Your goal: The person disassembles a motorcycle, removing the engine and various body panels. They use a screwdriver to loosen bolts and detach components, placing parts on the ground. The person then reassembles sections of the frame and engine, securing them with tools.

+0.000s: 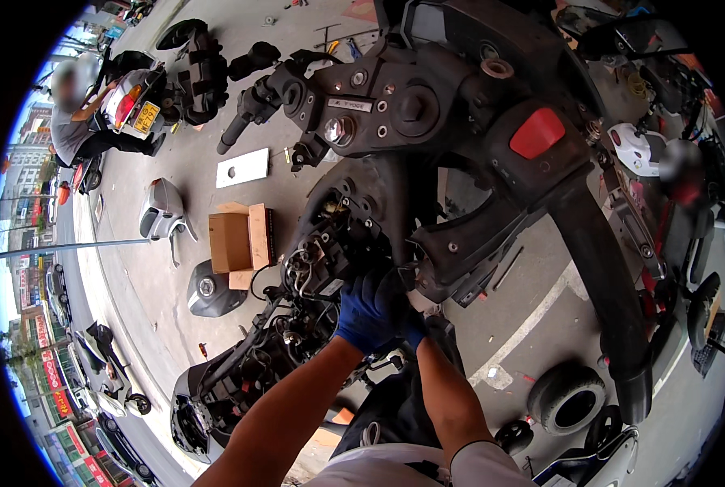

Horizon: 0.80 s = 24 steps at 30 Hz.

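Observation:
In the head view, my left hand in a blue glove has its fingers curled in among the dark frame, cables and fittings of a partly stripped motorcycle; what they grip is hidden. My right hand, also gloved in blue, is beside and partly behind the left one, its fingers hidden. Above them are the handlebar clamp, a switch housing with a red button and a long black grip.
A person works at a scooter at upper left. On the pavement lie an open cardboard box, a white panel, a fuel tank, a silver fairing and a tire. Other bike parts line the right side.

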Each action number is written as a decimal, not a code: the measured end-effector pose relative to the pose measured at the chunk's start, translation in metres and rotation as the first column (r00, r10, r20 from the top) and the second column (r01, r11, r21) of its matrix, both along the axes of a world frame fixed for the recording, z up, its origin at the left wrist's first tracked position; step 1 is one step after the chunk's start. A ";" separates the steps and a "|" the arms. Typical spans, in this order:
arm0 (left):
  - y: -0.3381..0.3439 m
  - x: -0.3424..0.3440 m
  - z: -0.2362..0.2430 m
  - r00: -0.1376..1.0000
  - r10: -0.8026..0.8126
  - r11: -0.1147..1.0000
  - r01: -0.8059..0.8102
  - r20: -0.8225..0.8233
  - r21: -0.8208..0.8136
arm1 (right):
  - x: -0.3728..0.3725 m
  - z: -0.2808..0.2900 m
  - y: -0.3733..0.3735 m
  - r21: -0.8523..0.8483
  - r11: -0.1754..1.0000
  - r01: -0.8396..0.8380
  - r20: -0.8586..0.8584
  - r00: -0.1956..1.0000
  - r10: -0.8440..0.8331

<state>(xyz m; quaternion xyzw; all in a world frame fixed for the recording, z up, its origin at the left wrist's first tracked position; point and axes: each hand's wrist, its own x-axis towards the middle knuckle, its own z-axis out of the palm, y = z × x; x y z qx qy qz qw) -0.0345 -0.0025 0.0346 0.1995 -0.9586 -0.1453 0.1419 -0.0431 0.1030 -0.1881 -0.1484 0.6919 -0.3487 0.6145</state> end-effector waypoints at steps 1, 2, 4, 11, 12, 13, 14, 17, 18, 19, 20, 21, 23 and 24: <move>0.001 -0.003 0.003 1.000 -0.008 1.000 0.008 0.015 -0.001 | -0.003 -0.003 0.003 -0.005 1.000 -0.007 -0.002 1.000 0.007; 0.002 -0.003 0.004 1.000 -0.003 0.999 0.002 -0.019 -0.045 | -0.002 -0.006 0.004 -0.014 1.000 -0.023 -0.003 1.000 0.023; 0.004 -0.009 0.010 0.999 -0.033 0.999 0.032 -0.024 -0.035 | 0.000 -0.011 0.006 -0.023 0.998 -0.059 -0.048 0.997 0.057; 0.006 -0.002 -0.016 0.991 -0.053 0.986 0.034 -0.119 -0.161 | 0.014 -0.018 0.005 -0.158 0.987 -0.019 -0.235 0.972 -0.019; 0.002 0.003 -0.020 0.990 -0.041 0.982 0.015 -0.133 -0.188 | 0.014 -0.010 0.004 -0.151 0.988 -0.033 -0.230 0.973 -0.003; 0.001 0.005 -0.018 0.990 -0.061 0.977 0.033 -0.129 -0.209 | 0.020 -0.006 0.005 -0.168 0.986 0.006 -0.356 0.932 -0.066; 0.003 0.001 -0.016 0.989 -0.088 0.972 0.059 -0.119 -0.226 | 0.028 -0.018 0.006 -0.214 0.975 0.051 -0.540 0.826 -0.162; 0.006 -0.005 -0.015 0.985 -0.148 0.957 0.119 -0.092 -0.263 | 0.025 -0.042 0.006 -0.242 0.954 -0.179 -0.672 0.739 -0.032; 0.004 -0.002 -0.017 0.984 -0.152 0.956 0.122 -0.094 -0.266 | 0.023 -0.035 0.019 -0.278 0.956 -0.090 -0.468 0.882 -0.052; -0.002 0.008 -0.019 0.987 -0.130 0.958 0.102 -0.091 -0.268 | 0.016 -0.007 0.027 -0.272 0.962 -0.002 -0.244 0.968 -0.066; -0.002 0.007 -0.018 0.985 -0.139 0.957 0.108 -0.100 -0.269 | 0.012 0.000 0.029 -0.265 0.964 -0.001 -0.157 0.987 -0.043; -0.002 0.003 -0.021 0.983 -0.139 0.958 0.103 -0.121 -0.266 | 0.006 0.002 0.030 -0.258 0.966 0.004 -0.071 0.997 -0.023; 0.000 0.001 -0.021 0.980 -0.131 0.959 0.087 -0.152 -0.268 | 0.012 -0.003 0.028 -0.240 0.970 0.023 -0.213 0.974 -0.075; 0.000 0.000 -0.021 0.980 -0.131 0.960 0.087 -0.152 -0.268 | 0.021 -0.003 0.024 -0.228 0.973 0.043 -0.436 0.889 -0.142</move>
